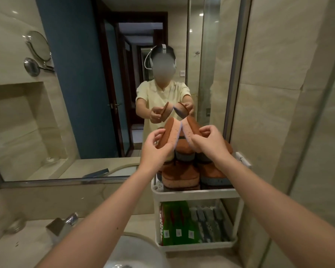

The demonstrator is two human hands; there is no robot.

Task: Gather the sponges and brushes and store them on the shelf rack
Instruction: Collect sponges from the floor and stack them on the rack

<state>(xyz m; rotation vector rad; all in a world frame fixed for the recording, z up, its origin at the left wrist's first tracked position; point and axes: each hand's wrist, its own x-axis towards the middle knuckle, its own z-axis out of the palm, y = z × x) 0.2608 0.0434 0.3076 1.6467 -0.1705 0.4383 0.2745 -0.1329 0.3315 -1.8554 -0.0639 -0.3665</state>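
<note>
Head view: left hand [155,147] and right hand [211,141] both hold orange-backed peach sponges [168,132].

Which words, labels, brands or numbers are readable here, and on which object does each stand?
No text is readable.
The white stickers on the green packs, lower tier of the shelf rack: too small and blurred to read.
No lettering shows on the sponges or mirror.
</note>
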